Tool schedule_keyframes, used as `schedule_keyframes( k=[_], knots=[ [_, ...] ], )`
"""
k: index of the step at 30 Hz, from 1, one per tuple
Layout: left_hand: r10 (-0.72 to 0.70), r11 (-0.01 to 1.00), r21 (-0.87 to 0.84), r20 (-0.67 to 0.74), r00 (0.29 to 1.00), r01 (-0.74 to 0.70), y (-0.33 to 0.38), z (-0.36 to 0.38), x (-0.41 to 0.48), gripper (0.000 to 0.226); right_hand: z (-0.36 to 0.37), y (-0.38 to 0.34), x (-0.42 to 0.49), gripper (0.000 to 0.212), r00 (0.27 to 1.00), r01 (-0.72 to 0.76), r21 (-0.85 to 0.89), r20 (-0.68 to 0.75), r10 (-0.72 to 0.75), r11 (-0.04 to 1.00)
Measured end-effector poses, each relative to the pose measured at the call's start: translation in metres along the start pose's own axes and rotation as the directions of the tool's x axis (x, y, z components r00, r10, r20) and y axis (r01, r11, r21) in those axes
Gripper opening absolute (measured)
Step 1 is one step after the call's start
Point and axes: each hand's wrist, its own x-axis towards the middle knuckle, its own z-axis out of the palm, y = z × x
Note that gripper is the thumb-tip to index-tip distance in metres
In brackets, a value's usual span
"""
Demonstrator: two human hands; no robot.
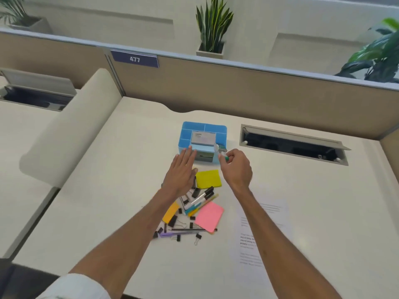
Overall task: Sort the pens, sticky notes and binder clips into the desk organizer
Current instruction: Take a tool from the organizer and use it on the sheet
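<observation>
A blue desk organizer (187, 134) stands at the middle of the desk, with a grey card box resting on top of it. My right hand (236, 167) is at the organizer's front right corner, shut on a white pen with a green end (222, 156). My left hand (183, 171) hovers flat with fingers apart, its fingertips at the organizer's front left. Below the hands lies a pile: a yellow sticky pad (208, 179), a pink sticky pad (209, 216), an orange sticky pad (171, 212), several pens (201, 198) and several black binder clips (172, 221).
A printed sheet of paper (262, 231) lies to the right of the pile. An open cable hatch (291, 145) is sunk into the desk at the right rear. A beige partition (237, 89) runs behind the desk, with plants beyond it.
</observation>
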Motion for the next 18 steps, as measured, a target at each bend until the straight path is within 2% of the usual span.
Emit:
schedule_keyframes(
  k=[7,18],
  knots=[
    [-0.010,0.997,-0.072,-0.073,0.997,0.005,-0.032,-0.007,0.035,0.068,0.043,-0.030,0.034,0.027,0.986,0.150,-0.103,-0.056,-0.156,0.983],
    [-0.010,0.989,-0.151,-0.047,0.999,0.002,-0.055,-0.002,0.055,0.070,0.087,-0.030,0.049,0.039,0.945,0.263,-0.252,-0.127,-0.302,0.931]
  ],
)
